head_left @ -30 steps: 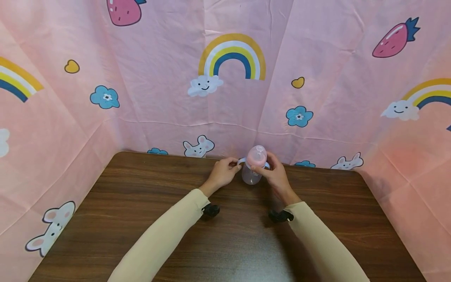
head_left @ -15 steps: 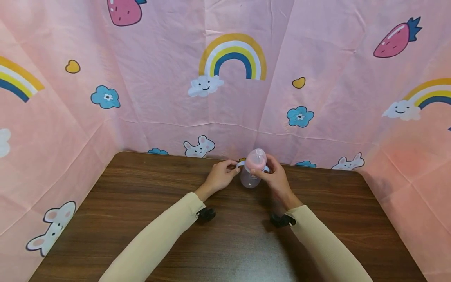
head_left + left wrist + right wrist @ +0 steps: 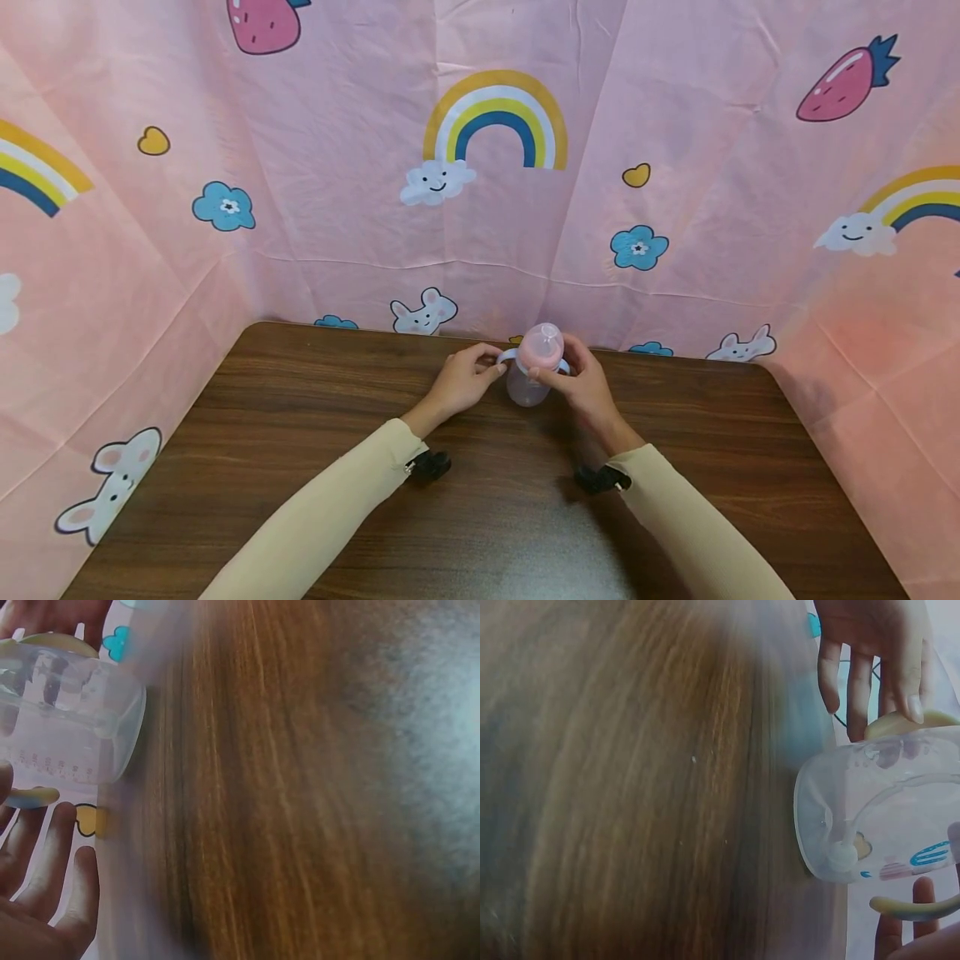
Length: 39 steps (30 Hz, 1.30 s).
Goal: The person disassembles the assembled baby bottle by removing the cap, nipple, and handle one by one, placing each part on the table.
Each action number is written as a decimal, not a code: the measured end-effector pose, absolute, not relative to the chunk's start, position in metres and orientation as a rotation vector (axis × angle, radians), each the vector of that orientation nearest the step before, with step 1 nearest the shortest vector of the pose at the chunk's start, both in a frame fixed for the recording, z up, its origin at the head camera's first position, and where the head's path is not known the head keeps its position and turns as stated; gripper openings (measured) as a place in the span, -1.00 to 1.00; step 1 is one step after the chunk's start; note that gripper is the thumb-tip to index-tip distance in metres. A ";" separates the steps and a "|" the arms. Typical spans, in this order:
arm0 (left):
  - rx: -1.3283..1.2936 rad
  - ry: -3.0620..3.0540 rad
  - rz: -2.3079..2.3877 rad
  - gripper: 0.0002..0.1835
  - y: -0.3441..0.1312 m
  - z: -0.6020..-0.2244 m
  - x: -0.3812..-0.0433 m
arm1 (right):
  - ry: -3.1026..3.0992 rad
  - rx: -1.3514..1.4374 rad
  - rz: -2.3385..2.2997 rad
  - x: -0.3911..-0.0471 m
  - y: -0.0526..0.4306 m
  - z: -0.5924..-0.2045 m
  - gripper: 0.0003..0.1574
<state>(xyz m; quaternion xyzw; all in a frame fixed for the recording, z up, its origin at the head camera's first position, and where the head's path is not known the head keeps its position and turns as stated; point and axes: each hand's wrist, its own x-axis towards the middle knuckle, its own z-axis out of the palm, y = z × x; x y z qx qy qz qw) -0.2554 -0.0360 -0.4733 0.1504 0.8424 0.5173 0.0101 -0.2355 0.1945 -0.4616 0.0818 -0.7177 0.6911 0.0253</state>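
Observation:
A clear baby bottle (image 3: 525, 392) with a pink collar, a see-through cap and two pale handles stands nearly upright at the back of the table. My left hand (image 3: 461, 382) pinches its left handle (image 3: 507, 355) between thumb and fingers. On the other side my right hand (image 3: 587, 387) holds the bottle near the collar, its thumb across the front and its fingers behind at the right handle (image 3: 565, 367). Printed measuring marks show on the bottle (image 3: 67, 735) in the left wrist view. A straw with a weighted end (image 3: 842, 856) lies inside. Whether the base touches the tabletop, I cannot tell.
The dark wood-grain table (image 3: 480, 500) spreads between the forearms and toward the front. Behind it and along both sides hangs a pink cloth (image 3: 337, 167) printed with rainbows, rabbits and strawberries. A black wrist camera (image 3: 430, 465) sits under the left sleeve, another under the right.
The bottle has come a little toward me and slightly left, with both hands moving along on it. Each hand keeps its hold.

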 end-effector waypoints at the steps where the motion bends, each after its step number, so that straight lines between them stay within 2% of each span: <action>1: 0.466 2.625 1.616 -0.73 -0.037 -0.473 -0.254 | -2.220 0.253 2.139 -0.235 0.194 -0.462 -0.20; 39: 0.282 2.438 1.878 -0.76 -0.058 -0.479 -0.228 | -2.070 0.293 2.222 -0.221 0.165 -0.470 -0.18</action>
